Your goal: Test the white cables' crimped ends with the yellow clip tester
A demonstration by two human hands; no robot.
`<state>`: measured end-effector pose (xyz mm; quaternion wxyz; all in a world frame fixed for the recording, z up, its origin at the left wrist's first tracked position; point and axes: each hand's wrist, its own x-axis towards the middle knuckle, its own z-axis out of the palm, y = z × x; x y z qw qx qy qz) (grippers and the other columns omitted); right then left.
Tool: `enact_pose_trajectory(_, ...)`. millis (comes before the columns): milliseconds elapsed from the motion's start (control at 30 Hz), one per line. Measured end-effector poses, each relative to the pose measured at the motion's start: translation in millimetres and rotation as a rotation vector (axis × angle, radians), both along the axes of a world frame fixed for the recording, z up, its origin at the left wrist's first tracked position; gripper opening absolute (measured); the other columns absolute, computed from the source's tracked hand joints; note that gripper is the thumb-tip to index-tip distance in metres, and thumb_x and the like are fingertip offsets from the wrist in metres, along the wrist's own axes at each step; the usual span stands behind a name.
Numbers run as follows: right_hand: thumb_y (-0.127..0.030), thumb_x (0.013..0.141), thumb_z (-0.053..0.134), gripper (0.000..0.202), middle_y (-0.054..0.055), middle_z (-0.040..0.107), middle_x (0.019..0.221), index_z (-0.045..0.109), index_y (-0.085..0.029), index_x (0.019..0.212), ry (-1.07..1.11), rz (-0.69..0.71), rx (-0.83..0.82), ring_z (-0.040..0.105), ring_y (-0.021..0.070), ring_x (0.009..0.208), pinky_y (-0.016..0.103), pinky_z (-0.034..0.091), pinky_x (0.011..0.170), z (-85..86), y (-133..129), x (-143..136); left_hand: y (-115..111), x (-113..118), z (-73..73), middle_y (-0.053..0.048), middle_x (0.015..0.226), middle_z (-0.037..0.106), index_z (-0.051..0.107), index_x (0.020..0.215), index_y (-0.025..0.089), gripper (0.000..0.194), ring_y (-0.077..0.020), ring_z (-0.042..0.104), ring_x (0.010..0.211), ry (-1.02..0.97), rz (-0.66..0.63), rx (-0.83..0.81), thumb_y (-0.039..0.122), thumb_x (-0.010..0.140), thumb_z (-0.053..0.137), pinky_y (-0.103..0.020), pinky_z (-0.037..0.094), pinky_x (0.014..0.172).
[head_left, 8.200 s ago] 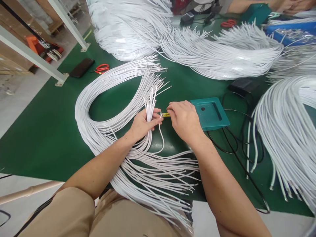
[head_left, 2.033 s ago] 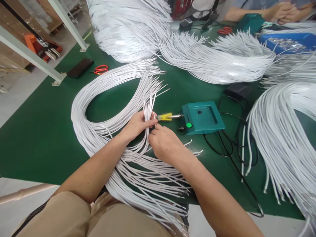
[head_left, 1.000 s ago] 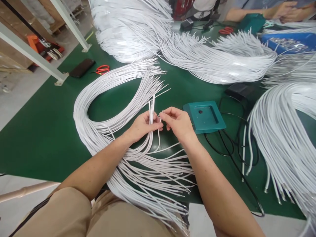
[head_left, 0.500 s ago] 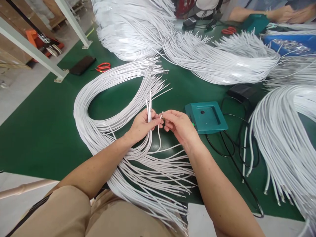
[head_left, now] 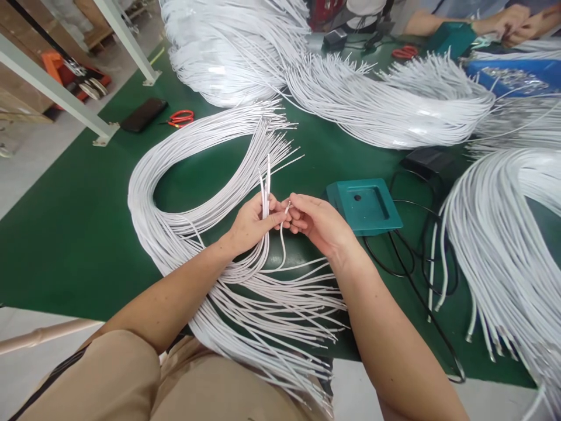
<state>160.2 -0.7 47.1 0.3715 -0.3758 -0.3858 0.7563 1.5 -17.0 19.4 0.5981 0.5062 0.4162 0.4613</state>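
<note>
My left hand (head_left: 256, 222) is closed round several white cables (head_left: 265, 196), whose ends stick up above it. Its thumb and forefinger also pinch one separate cable (head_left: 283, 240) close to its end. My right hand (head_left: 313, 219) meets that end from the other side, thumb and fingers drawn together at the small metal tip (head_left: 288, 206). Whether the right fingers grip the tip or only touch it is hard to see. Below and left of my hands curves a large bundle of white cables (head_left: 149, 193), its lower ends fanned out beneath my right forearm.
Right of my hands sits a teal tray-like device (head_left: 366, 204) with black cords (head_left: 407, 263). More white cable bundles (head_left: 394, 111) lie behind and at right. Red-handled scissors (head_left: 180, 118) and a dark flat case (head_left: 144, 114) lie left. A co-worker's hands (head_left: 512, 26) work beyond a blue bin (head_left: 477, 73).
My right thumb and fingers have shifted slightly at the cable's tip, and that end now leans more to the right. My left hand keeps its hold.
</note>
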Motion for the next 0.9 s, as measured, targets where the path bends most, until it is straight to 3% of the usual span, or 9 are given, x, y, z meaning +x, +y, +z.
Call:
enact_pose_trajectory(200,-0.035,0.073,0.068,0.022,-0.002,0.057,0.065,0.063,-0.014,0.076,-0.086,-0.102,0.061,0.049,0.0065,0.055,0.021,0.040,0.053,3.4,-2.5,-1.5,0.3,-0.6,2.6,0.001,0.080,0.062,0.050,0.096,0.018,0.031,-0.0100,0.063,0.066,-0.051,0.019,0.023,0.027,0.075,0.071,-0.020,0.048,0.055)
enact_pose_trajectory(333,-0.037,0.074,0.065,0.021,-0.001,0.060,0.067,0.065,-0.015,0.075,-0.248,-0.165,0.170,0.049,0.0066,0.056,0.021,0.044,0.056,6.9,-3.6,-3.3,0.9,-1.3,1.2,0.001,0.080,0.059,0.051,0.120,0.023,0.052,-0.0105,0.062,0.066,-0.064,0.009,0.010,0.030,0.074,0.072,-0.018,0.046,0.048)
enact_pose_trajectory(500,-0.031,0.074,0.065,0.017,0.001,0.066,0.076,0.067,-0.015,0.080,-0.383,-0.167,0.358,0.057,0.0110,0.066,0.026,0.048,0.065,0.9,-3.6,-4.0,2.9,-3.6,-4.5,0.000,0.080,0.057,0.056,0.120,0.023,0.049,-0.0103,0.060,0.067,-0.091,-0.021,-0.008,0.031,0.074,0.072,-0.017,0.045,0.045)
enact_pose_trajectory(667,-0.024,0.085,0.052,0.014,0.002,0.062,0.078,0.063,-0.017,0.079,-0.742,-0.214,0.765,0.054,0.0122,0.069,0.025,0.043,0.065,-4.7,-6.0,-3.7,3.6,-3.5,-4.2,0.001,0.078,0.057,0.059,0.114,0.021,0.045,-0.0097,0.060,0.065,-0.126,-0.024,-0.049,0.029,0.072,0.073,-0.017,0.046,0.045)
enact_pose_trajectory(800,-0.022,0.093,0.037,0.028,0.007,0.060,0.084,0.062,-0.017,0.080,-1.173,-0.061,1.214,0.051,0.0170,0.077,0.030,0.039,0.071,-0.4,-6.2,-0.1,5.3,-4.0,-2.9,0.002,0.074,0.059,0.060,0.109,0.017,0.044,-0.0096,0.062,0.061,-0.146,0.015,-0.152,0.028,0.069,0.076,-0.016,0.044,0.045)
enact_pose_trajectory(900,-0.021,0.092,0.038,0.025,0.010,0.064,0.092,0.062,-0.017,0.090,-1.387,-0.005,1.327,0.051,0.0218,0.088,0.036,0.035,0.086,1.4,-2.6,7.1,7.7,-5.1,-4.4,0.001,0.074,0.061,0.059,0.107,0.015,0.046,-0.0121,0.066,0.063,-0.095,0.056,-0.197,0.026,0.067,0.078,-0.017,0.043,0.046)
